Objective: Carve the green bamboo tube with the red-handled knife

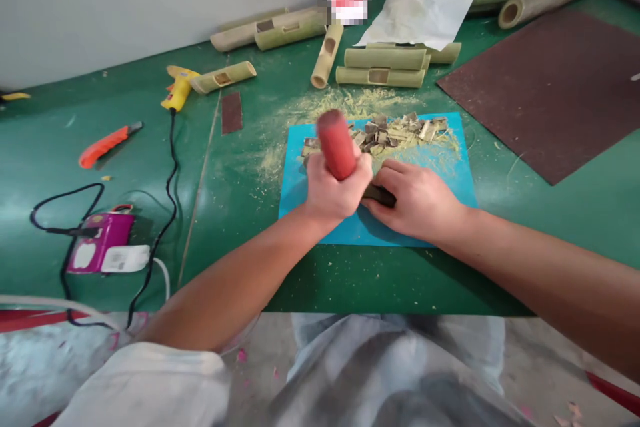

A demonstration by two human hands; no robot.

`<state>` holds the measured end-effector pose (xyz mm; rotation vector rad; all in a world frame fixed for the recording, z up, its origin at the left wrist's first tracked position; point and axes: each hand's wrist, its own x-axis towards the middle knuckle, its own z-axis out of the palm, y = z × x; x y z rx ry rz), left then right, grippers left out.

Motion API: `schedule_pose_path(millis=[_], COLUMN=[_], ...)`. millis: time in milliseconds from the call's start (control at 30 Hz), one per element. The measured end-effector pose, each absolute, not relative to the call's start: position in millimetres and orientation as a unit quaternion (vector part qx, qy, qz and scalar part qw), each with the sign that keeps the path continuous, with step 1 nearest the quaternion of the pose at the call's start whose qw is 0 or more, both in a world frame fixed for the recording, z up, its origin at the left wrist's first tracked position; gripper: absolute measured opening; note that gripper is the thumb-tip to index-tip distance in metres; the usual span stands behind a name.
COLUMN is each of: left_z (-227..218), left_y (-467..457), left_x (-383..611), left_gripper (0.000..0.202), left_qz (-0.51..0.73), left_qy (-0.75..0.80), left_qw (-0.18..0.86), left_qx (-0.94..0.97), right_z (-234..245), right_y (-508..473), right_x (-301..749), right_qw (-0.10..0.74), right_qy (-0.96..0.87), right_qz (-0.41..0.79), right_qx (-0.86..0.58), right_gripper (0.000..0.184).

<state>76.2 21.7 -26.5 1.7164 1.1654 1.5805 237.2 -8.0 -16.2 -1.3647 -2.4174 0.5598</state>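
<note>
My left hand point(334, 192) is closed around a red cylindrical handle point(336, 144) that points up and away from me. Pressed against it, my right hand point(416, 201) is closed on a dark object point(380, 195), only a short part of which shows between the hands. Both hands rest over a blue cutting mat point(450, 170) on the green table. At the mat's far edge lies a pile of small bamboo chips point(395, 131) with sawdust around it.
Cut bamboo tubes point(383, 67) lie behind the mat, beside a white paper sheet point(423, 13). A dark brown sheet point(550, 87) lies at right. To the left are a yellow glue gun point(177, 87), an orange utility knife point(107, 145), black cables and a purple box point(103, 247).
</note>
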Motion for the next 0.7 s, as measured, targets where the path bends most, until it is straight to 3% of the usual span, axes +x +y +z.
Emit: schedule_pose_path(millis=[167, 700], left_z=[-19.2, -24.0], left_y=[26.0, 24.9], left_x=[81.8, 77.6], left_gripper=[0.043, 0.038], left_qz=[0.585, 0.603], left_qy=[0.428, 0.398], left_qw=[0.352, 0.283], left_qx=[0.592, 0.631], right_z=[-14.1, -14.3], right_y=[-9.0, -11.0], right_x=[235.0, 232.9], right_qw=[0.151, 0.130], right_qy=[-0.839, -0.852], right_qz=[0.172, 0.139], right_qx=[-0.493, -0.488], right_gripper=[0.012, 0.013])
